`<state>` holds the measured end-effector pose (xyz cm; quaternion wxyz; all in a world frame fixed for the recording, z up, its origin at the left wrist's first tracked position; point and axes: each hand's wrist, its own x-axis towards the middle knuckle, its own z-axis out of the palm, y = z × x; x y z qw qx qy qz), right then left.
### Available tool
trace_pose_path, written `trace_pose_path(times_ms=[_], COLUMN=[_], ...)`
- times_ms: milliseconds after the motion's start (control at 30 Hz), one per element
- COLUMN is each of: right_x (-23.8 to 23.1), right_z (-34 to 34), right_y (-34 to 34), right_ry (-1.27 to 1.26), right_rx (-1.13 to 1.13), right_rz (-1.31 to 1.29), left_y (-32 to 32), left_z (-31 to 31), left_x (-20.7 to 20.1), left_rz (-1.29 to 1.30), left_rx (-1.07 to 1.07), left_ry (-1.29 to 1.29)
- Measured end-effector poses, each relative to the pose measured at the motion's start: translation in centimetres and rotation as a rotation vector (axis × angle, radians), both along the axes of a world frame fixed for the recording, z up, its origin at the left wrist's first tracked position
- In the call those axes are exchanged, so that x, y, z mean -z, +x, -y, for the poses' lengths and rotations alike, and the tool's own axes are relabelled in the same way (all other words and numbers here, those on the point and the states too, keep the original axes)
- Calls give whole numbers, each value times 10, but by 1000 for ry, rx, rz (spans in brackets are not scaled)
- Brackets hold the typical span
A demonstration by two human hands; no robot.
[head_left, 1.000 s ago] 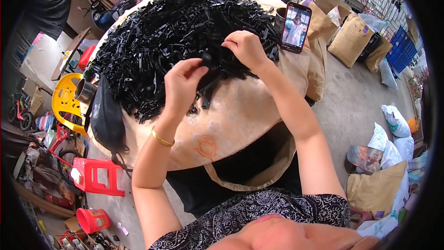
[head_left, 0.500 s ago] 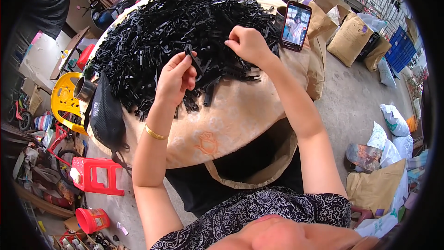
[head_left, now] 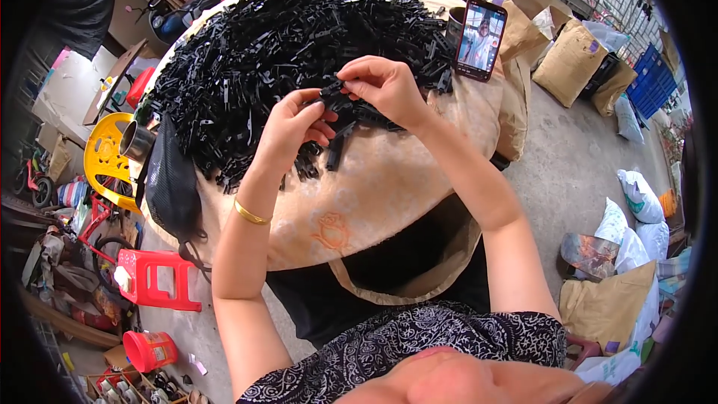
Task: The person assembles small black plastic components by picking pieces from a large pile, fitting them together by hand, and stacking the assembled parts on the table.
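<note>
R hand [head_left: 389,91] has now come over to L hand [head_left: 290,126], which pinches a small black pc [head_left: 331,93] betw. thumb and fingers; a moment ago they were apart. So both hands are now at this pc, over the near part of the black pile [head_left: 277,37] on the worktop [head_left: 396,179]. Whether R grips it or only touches, I cannot tell.
</note>
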<state>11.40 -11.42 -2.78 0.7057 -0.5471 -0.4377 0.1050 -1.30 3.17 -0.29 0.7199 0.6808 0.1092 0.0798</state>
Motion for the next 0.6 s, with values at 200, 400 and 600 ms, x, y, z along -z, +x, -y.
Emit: trace_pose_path(times_ms=[200,400,600], right_x=[-3,-1,-1], right_z=[3,2,5], right_y=[-12,-10,-9], right_ry=[88,57,90], right_rx=[126,60,8], right_rz=[601,525,604], left_y=[0,-4,-2], left_z=[-4,-19,-5], left_x=[-1,-7,-2], left_rz=[-37,-22,-7], left_rx=[62,236,126], left_ry=[-216,-411,-141])
